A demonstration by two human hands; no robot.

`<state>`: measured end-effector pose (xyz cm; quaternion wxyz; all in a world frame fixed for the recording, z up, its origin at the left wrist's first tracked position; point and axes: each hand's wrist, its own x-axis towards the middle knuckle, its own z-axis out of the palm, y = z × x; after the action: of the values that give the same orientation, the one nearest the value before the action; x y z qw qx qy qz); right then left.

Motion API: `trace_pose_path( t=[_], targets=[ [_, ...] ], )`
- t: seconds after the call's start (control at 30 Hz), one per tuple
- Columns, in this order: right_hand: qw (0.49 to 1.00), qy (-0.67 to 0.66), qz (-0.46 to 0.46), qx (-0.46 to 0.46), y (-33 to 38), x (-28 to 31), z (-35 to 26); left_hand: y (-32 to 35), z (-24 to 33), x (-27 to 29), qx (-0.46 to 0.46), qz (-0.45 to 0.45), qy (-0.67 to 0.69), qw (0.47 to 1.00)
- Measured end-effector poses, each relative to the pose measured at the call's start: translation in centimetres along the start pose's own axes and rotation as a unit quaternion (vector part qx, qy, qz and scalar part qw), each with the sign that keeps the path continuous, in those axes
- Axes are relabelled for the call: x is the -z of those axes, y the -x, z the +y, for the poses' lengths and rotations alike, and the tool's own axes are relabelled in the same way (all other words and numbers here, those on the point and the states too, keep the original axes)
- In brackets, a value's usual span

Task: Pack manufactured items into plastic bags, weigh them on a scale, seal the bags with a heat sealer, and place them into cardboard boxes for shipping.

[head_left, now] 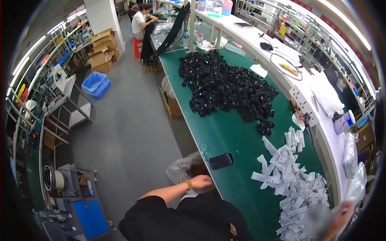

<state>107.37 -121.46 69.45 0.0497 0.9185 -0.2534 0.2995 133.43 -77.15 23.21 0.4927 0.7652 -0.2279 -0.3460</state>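
My left hand [201, 182], with a gold-coloured band on the wrist, is at the near left edge of the green table [245, 156], close to a dark phone [221, 161]. Its fingers are mostly out of sight. Far to the right, my right hand [343, 213] is closed on the lower end of a clear plastic bag [357, 186], beside the white shelf. Between the hands lies a pile of short white strips [291, 186]. A grey blurred patch hides part of this pile by my right wrist. Farther up the table spreads a heap of small black pieces [225, 86].
A white shelf [277, 48] runs along the table's right side, with a power strip [303, 105], a tub [344, 122] and another plastic bag [350, 154]. A lined carton [183, 168] stands below the left edge. A blue crate [96, 85] sits on the floor; a person [140, 22] works farther off.
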Motion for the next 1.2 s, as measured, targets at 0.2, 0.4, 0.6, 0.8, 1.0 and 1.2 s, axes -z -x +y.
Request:
trace_pose_path(
  t=[0.2,0.4,0.6,0.8,1.0,1.2],
  targets=[
    [0.881,-0.421,-0.065,-0.208,11.6,-17.8,-15.6,-5.3,17.1,-4.9,0.011,-0.423,0.401,0.812],
    [0.748,-0.525,-0.071,-0.400,18.2,-24.8,-16.9,-7.9,19.1,-11.1,0.153,-0.356,0.408,0.827],
    [0.713,-0.520,-0.043,-0.468,19.8,-25.0,-14.9,-6.9,18.5,-11.2,0.193,-0.235,0.406,0.862],
    [0.605,-0.583,-0.116,-0.530,23.2,-26.5,-14.2,-6.3,19.1,-11.8,-0.048,-0.072,0.307,0.948],
    [0.447,-0.697,-0.130,-0.545,23.7,-27.5,-14.2,-3.6,24.9,-11.9,0.023,-0.040,0.244,0.969],
    [0.452,-0.715,-0.169,-0.506,23.2,-28.3,-10.6,-4.4,22.7,-14.9,0.140,-0.104,0.159,0.972]
  ],
)
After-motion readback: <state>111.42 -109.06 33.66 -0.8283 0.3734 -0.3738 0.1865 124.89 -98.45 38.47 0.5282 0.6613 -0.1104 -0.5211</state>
